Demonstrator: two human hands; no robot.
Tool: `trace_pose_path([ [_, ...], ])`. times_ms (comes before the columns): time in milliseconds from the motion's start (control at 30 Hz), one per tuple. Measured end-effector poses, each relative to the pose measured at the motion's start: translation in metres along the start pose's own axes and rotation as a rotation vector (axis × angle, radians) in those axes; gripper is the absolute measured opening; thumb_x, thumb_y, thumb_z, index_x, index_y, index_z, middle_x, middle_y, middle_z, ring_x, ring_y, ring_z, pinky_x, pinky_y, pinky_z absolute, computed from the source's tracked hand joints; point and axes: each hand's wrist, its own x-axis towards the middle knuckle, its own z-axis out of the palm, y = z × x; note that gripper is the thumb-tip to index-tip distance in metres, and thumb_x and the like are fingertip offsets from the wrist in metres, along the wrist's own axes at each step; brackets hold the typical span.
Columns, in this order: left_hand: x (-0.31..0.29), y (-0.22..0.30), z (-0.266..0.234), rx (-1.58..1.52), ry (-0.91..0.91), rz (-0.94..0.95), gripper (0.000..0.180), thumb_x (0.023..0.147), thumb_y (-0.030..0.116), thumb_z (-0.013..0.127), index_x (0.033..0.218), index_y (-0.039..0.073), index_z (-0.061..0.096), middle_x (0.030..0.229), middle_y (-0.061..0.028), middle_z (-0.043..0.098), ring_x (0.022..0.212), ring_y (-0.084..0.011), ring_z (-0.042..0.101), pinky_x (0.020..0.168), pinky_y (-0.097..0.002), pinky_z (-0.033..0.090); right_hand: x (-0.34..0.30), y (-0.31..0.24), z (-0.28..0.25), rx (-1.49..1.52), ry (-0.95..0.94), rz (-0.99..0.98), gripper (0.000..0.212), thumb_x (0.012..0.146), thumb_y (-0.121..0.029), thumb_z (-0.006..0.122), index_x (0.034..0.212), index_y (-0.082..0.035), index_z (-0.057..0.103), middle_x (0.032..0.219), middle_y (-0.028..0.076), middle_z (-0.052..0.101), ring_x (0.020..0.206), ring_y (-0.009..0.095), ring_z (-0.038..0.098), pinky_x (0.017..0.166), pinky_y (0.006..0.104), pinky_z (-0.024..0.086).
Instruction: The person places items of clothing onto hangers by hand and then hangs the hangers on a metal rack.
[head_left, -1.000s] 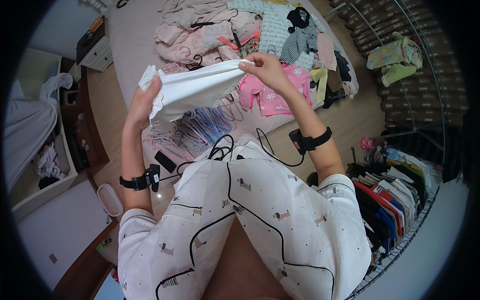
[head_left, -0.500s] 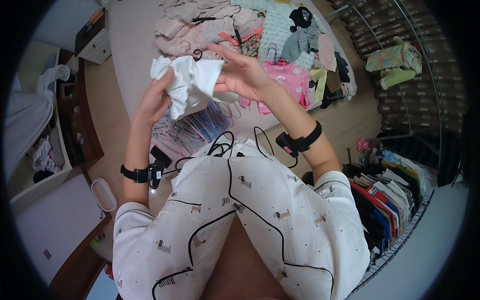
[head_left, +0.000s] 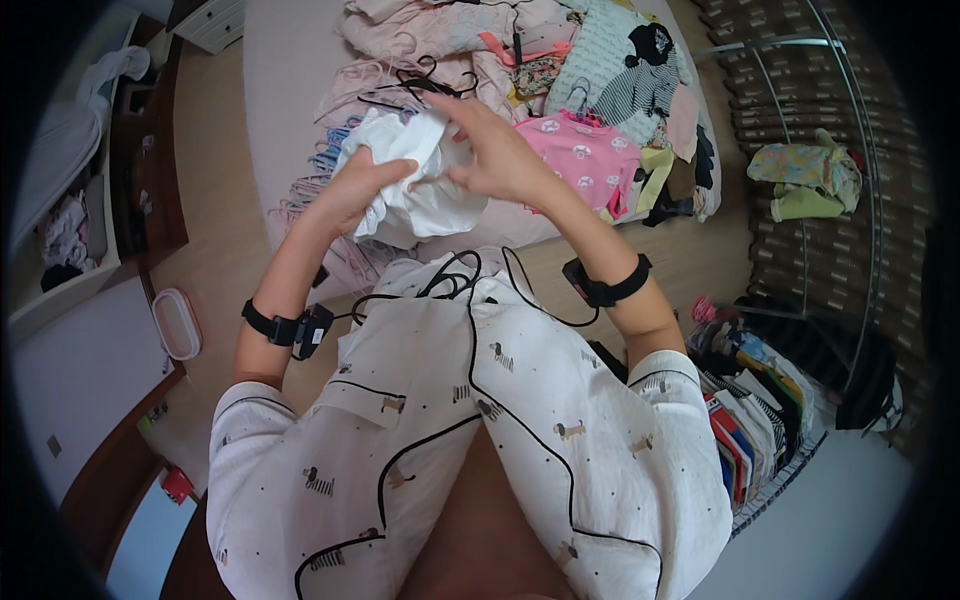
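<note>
A white garment (head_left: 425, 205), bunched up and ruffled in part, hangs in front of me above the bed's near edge. My left hand (head_left: 362, 188) is closed on its left side, the thumb lying over the cloth. At its right side my right hand (head_left: 495, 155) is open, thumb and fingers apart against the fabric; some fingertips are blurred. Just beyond the garment are black hangers (head_left: 435, 82). Many thin pastel hangers (head_left: 330, 155) lie on the bed to the left, partly hidden by the garment and my left arm.
A pink top with white patterns (head_left: 585, 160) lies on the bed (head_left: 280, 60), among heaped clothes and a striped garment (head_left: 640, 95). Metal rack poles (head_left: 850, 90) stand at right, near a row of hanging clothes (head_left: 755, 430). A white drawer unit (head_left: 212, 25) is at far left.
The white garment has shifted right and down and is more bunched. My left hand has moved right with it, and my right hand's fingers have curled more. The view has shifted slightly.
</note>
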Motion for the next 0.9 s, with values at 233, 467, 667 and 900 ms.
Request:
trace_pose_path([
  [233,-0.003,-0.02,0.019,0.331,-0.282,-0.005,0.058,0.076,0.009,0.074,0.128,0.002,0.05,0.119,-0.0052,0.057,0.11,-0.0138,0.053,0.093,-0.0288,0.044,-0.007,0.021,0.048,-0.367,0.175,-0.502,0.066,0.054,-0.016,0.078,0.117,-0.025,0.062,0.138,0.016,0.041,0.131,0.039,0.034,0.104,0.055,0.029],
  [467,0.003,-0.064,-0.01,0.533,-0.258,-0.069,0.039,0.074,0.009,0.068,0.111,0.001,0.062,0.1,-0.0058,0.066,0.092,-0.0143,0.06,0.084,-0.0304,0.047,-0.012,0.05,0.075,-0.488,0.039,-0.382,0.029,0.058,-0.016,0.074,0.086,-0.011,0.066,0.127,0.009,0.051,0.125,0.034,0.039,0.103,0.0573,0.026],
  [667,-0.029,-0.098,-0.044,0.587,-0.031,0.006,0.03,0.079,0.013,0.066,0.105,0.0,0.064,0.091,-0.0067,0.068,0.083,-0.0153,0.063,0.078,-0.0321,0.049,-0.013,0.059,0.114,-0.288,-0.022,-0.208,0.023,0.063,-0.016,0.071,0.085,-0.009,0.067,0.107,0.009,0.055,0.109,0.031,0.047,0.093,0.0519,0.035],
  [900,-0.076,-0.106,-0.073,0.01,0.193,-0.104,0.025,0.087,0.017,0.066,0.109,0.006,0.063,0.073,0.0032,0.058,0.061,-0.0039,0.051,0.056,-0.0206,0.041,0.003,0.073,0.162,-0.237,-0.17,-0.044,0.029,0.065,-0.005,0.068,0.093,-0.008,0.062,0.098,0.012,0.054,0.09,0.033,0.059,0.071,0.0413,0.048],
])
